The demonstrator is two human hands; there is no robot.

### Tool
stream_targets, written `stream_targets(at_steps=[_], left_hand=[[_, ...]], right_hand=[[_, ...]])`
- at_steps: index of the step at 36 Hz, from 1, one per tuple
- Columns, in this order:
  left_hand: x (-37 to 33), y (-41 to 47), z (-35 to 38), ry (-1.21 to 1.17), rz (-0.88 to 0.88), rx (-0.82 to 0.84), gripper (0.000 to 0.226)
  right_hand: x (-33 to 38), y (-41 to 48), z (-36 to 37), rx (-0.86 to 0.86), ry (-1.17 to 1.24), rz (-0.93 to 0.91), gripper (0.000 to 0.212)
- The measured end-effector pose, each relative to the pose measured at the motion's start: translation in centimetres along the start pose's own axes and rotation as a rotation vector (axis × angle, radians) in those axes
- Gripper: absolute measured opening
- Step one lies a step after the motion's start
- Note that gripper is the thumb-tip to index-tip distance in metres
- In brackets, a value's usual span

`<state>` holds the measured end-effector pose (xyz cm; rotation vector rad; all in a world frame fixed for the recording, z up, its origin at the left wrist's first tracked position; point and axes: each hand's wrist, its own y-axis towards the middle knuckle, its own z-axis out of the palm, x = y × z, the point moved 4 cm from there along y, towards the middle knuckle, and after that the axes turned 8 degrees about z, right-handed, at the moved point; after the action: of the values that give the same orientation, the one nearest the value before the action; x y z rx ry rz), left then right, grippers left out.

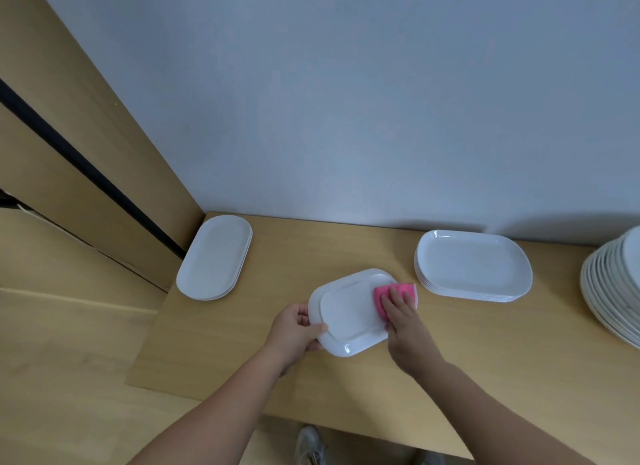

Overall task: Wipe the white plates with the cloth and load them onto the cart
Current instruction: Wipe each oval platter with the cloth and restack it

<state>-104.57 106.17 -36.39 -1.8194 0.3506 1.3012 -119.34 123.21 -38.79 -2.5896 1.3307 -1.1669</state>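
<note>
A white oblong plate (pixel 349 314) lies upside down near the middle of the wooden table (pixel 485 360). My left hand (pixel 296 333) grips its left rim, thumb on top. My right hand (pixel 403 320) presses a pink cloth (pixel 391 293) flat against the plate's right end. A stack of white oblong plates (pixel 472 265) sits right side up at the back right. Another small stack of white plates (pixel 214 256) lies upside down at the back left corner. No cart is in view.
A tall stack of round white plates (pixel 613 288) stands at the right edge of the frame. A grey wall (pixel 346 100) backs the table, and a wooden panel (pixel 86 152) runs along the left. A shoe (pixel 310 445) shows below the table's front edge.
</note>
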Motion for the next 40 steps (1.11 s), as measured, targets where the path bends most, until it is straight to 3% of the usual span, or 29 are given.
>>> stream_targets(at_steps=[5, 17, 26, 40], left_hand=[[0.0, -0.1, 1.4, -0.050, -0.008, -0.037, 0.028], [-0.8, -0.2, 2.5, -0.187, -0.013, 0.058, 0.021], [-1.3, -0.3, 1.6, -0.154, -0.013, 0.052, 0.025], [-1.6, -0.4, 1.3, -0.057, -0.015, 0.028, 0.024]], right_hand=[[3.6, -2.5, 2.2, 0.023, -0.003, -0.169, 0.063], [5.2, -4.1, 2.6, -0.038, -0.155, -0.238, 0.064], [5.6, 0.1, 1.7, 0.127, -0.362, -0.366, 0.067], [1.9, 6.2, -2.1, 0.091, -0.257, -0.058, 0.066]])
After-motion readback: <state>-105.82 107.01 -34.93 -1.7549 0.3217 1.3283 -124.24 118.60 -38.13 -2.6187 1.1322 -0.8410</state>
